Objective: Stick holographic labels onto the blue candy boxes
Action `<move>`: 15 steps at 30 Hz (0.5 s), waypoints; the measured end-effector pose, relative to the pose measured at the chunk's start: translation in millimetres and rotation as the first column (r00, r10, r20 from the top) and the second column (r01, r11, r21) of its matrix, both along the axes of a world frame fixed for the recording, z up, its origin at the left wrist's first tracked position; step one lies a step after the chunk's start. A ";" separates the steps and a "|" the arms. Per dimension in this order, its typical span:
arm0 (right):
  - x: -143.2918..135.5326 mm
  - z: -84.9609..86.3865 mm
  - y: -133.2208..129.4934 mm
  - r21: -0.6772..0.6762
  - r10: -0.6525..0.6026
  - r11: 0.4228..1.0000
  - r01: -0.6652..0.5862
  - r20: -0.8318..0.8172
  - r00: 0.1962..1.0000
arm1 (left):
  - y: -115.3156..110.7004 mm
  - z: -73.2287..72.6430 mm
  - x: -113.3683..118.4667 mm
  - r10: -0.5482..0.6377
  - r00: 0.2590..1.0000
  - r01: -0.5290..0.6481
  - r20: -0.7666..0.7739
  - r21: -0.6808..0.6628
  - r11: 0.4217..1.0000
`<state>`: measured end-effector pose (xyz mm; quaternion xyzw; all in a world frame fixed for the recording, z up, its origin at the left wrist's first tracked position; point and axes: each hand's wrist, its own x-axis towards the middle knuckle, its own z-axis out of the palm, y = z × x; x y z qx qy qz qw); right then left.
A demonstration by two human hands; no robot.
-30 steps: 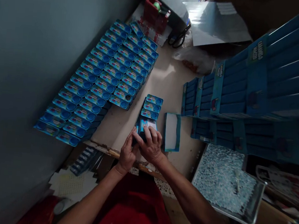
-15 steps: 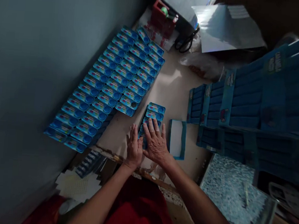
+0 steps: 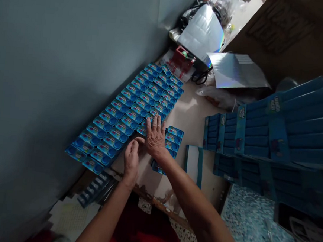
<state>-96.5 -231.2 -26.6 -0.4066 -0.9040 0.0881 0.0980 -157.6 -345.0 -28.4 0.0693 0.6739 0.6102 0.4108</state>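
Several stacked rows of small blue printed packs (image 3: 122,127), each with a round blue spot, form a large slanted block along the wall. My right hand (image 3: 156,139) lies with fingers stretched out over the near right edge of this block, covering some packs. Beside it, my left hand (image 3: 131,163) is held low at the block's edge, fingers loosely bent and apart, with nothing visible in them. A shorter row of the same packs (image 3: 174,138) is just right of my right hand, partly behind its wrist. Right of that row is a blue-edged piece with a white middle (image 3: 194,162).
Banded blue bundles (image 3: 250,131) are piled high on the right. Below them lies a tray of pale blue bits (image 3: 254,218). At the back are a red tape dispenser (image 3: 183,57), black scissors (image 3: 201,77) and shiny sheets (image 3: 235,71). The wall (image 3: 57,53) borders the left.
Both hands have moved from the short row of packs left to the edge of the large block. The view has shifted, so the table's things appear lower.
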 end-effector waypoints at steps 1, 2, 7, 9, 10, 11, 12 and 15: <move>-5.1 -9.5 -4.3 0.011 -0.003 1.000 0.002 0.011 1.000 | -3.5 -2.2 -2.2 0.024 1.000 -0.024 0.011 -0.016 1.000; -7.0 -15.8 -9.2 0.023 -0.006 1.000 0.005 0.016 1.000 | -7.9 -4.6 -3.8 0.047 0.999 -0.046 0.012 -0.044 0.998; -2.1 -9.5 -22.1 0.050 -0.020 0.999 0.018 0.042 0.999 | -24.3 -10.8 -8.7 0.033 0.999 -0.038 -0.032 -0.145 0.989; -7.5 -1.2 -15.2 -0.007 -0.099 0.995 0.100 0.076 0.992 | -31.5 -10.6 -6.4 0.019 0.998 -0.026 -0.052 -0.146 0.989; -11.9 2.0 -9.8 -0.041 -0.128 0.990 0.133 0.100 0.987 | -38.5 -10.4 -2.3 0.025 0.998 -0.035 -0.062 -0.155 0.987; -16.8 4.5 -3.8 -0.069 -0.136 0.987 0.146 0.126 0.983 | -48.6 -10.1 4.6 0.037 0.997 -0.049 -0.074 -0.176 0.983; -21.3 6.7 1.8 -0.086 -0.125 0.987 0.138 0.142 0.982 | -61.9 -9.6 14.5 0.039 0.995 -0.057 -0.089 -0.211 0.976; -26.9 19.3 9.4 -0.114 -0.071 0.990 0.085 0.122 0.990 | -112.3 -5.6 60.1 -0.125 0.977 0.064 -0.176 -0.316 0.947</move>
